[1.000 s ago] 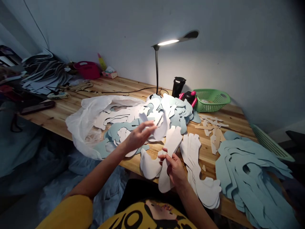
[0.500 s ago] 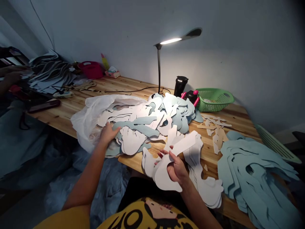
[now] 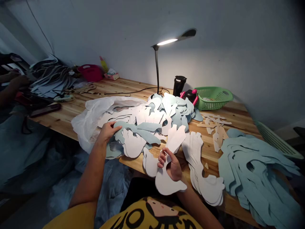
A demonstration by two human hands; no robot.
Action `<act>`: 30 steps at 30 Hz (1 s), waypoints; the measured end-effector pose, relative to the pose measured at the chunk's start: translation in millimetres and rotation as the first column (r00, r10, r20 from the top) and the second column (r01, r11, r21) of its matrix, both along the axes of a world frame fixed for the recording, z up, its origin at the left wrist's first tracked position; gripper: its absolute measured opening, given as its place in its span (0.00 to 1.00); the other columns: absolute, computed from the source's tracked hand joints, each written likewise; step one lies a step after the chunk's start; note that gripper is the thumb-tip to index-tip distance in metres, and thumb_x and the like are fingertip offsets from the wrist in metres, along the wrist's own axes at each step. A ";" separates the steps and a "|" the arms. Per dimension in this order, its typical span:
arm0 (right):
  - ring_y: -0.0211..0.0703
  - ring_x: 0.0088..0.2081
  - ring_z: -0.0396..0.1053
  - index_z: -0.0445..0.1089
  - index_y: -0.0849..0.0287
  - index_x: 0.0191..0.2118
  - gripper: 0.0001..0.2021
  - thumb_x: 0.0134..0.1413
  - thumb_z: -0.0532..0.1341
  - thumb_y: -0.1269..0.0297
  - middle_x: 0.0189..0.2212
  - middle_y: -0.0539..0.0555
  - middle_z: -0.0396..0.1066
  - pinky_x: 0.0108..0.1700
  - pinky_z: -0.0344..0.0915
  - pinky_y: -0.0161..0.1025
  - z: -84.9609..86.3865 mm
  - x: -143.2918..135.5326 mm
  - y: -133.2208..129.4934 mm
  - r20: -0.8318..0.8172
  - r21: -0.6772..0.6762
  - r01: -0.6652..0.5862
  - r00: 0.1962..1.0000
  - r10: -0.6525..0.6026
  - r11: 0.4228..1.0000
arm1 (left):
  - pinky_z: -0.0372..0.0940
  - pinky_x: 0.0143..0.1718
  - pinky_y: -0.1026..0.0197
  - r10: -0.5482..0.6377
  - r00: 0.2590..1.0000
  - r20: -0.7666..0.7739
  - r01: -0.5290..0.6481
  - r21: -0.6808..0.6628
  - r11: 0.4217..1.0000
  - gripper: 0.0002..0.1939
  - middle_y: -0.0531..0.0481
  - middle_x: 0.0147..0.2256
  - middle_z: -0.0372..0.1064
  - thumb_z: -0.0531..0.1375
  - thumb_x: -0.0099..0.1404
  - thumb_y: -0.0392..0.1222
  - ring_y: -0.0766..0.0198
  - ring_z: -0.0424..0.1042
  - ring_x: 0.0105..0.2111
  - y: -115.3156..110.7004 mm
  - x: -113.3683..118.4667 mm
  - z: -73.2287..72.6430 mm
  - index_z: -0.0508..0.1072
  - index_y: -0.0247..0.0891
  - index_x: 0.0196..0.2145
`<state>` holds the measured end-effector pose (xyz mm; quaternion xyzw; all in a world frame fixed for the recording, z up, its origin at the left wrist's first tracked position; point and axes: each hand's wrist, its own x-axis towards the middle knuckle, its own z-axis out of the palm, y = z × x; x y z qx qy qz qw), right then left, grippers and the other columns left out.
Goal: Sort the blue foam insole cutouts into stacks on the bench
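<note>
My left hand pinches the rounded end of a light blue cut-out piece, thumb on top. That piece lies over a heap of white and pale blue cut-outs, partly inside a clear plastic bag. At the table's front edge my right hand has its fingers curled around a curved white cut-out piece; the grip underneath is partly hidden. Beside it lies a stack of white cut-outs. Farther right a larger stack of light blue cut-outs spreads over the table corner.
A lit desk lamp stands behind the heap. Nearby are a black cup, a green basket and beige scraps. At left are a pink basket, dark layered sheets and another person's hands.
My left hand has lifted slightly and shifted the light blue piece a little to the right. My right hand's fingers have curled in, and its white piece has moved slightly down and right.
</note>
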<state>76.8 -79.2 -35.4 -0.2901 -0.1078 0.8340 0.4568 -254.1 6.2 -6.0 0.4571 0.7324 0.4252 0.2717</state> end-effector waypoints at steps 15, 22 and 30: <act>0.32 0.21 0.53 0.70 0.56 0.35 0.16 0.50 0.72 0.51 0.25 0.47 0.65 0.21 0.51 0.31 10.3 8.8 -7.7 0.104 0.166 0.230 0.963 -0.249 0.959 | 0.80 0.46 0.53 0.040 0.736 -0.676 0.644 0.716 0.270 0.10 0.57 0.31 0.58 0.64 0.63 0.26 0.73 0.64 0.27 -87.2 107.2 20.2 0.74 0.41 0.36; 0.32 0.22 0.56 0.73 0.53 0.37 0.16 0.51 0.70 0.47 0.26 0.46 0.64 0.22 0.56 0.30 23.0 74.0 -5.6 0.175 0.305 0.489 0.815 -0.553 0.817 | 0.77 0.51 0.55 -0.321 0.285 -0.903 0.957 0.289 0.037 0.08 0.50 0.33 0.70 0.66 0.62 0.30 0.65 0.72 0.34 -104.3 142.8 -34.0 0.73 0.36 0.39; 0.37 0.27 0.63 0.79 0.57 0.46 0.25 0.51 0.69 0.41 0.29 0.50 0.63 0.25 0.63 0.33 41.2 159.3 -24.6 0.533 0.143 0.174 0.816 -0.223 0.974 | 0.68 0.59 0.42 -0.437 0.487 -0.756 0.747 0.101 0.658 0.27 0.32 0.56 0.66 0.59 0.70 0.45 0.45 0.68 0.58 -84.0 101.0 -43.8 0.61 0.35 0.63</act>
